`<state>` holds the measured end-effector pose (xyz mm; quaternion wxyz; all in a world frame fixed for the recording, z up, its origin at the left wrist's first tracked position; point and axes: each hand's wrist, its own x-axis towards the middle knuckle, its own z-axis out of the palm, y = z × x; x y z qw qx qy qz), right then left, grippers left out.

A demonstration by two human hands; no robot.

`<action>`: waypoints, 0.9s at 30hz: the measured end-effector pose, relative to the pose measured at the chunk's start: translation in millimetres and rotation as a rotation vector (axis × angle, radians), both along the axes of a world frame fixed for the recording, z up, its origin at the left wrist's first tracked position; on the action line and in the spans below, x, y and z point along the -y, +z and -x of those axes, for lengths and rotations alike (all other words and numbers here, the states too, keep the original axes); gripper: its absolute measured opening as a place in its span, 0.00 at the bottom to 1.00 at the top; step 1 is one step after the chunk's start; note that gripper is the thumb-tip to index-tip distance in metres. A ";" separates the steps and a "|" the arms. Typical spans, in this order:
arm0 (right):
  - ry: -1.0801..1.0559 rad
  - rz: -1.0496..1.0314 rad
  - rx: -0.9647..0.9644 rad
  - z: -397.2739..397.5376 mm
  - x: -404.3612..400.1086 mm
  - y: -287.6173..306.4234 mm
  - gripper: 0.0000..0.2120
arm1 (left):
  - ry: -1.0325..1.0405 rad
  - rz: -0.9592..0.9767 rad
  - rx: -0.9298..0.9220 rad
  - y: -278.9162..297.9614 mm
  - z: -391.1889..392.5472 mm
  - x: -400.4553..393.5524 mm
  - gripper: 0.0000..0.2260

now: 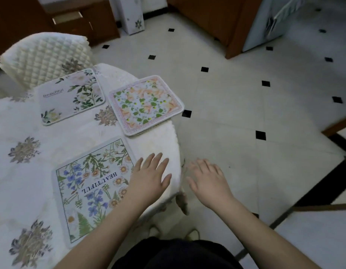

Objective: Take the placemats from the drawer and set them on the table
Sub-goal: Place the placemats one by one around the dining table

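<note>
Head view, three placemats laid on the table (22,117), nearest mat (90,189) touched at its right edge by the left hand (150,177), fingers spread flat, right hand (209,181) held empty and loose off the table edge, pink mat (145,104) and pale mat (71,96) seen beyond the fingertips.

near placemat (94,189) "beautiful", far placemat (71,96) perhaps "beautiful"

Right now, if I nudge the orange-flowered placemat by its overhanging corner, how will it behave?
The orange-flowered placemat lies flat with its corner past the table edge without drooping, so it is probably fairly stiff. It looks thin and light, so it would likely slide and could slip off.
</note>
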<state>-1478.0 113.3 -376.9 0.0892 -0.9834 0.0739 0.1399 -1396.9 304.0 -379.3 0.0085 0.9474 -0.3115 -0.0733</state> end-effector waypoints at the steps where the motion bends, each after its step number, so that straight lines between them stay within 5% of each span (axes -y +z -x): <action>1: -0.024 0.017 -0.001 1.3 4.8 0.8 0.30 | -0.034 0.022 0.029 2.8 -1.7 5.4 0.26; 5: -0.169 0.035 0.044 -1.0 24.6 3.5 0.31 | -0.162 0.149 0.144 14.0 -18.9 30.8 0.24; 18: -0.479 0.066 0.080 17.6 81.6 24.9 0.40 | -0.346 0.141 0.178 19.2 -77.8 109.2 0.28; 27: -0.527 0.122 0.131 5.8 169.4 18.8 0.33 | -0.407 0.108 0.183 21.4 -89.0 203.4 0.28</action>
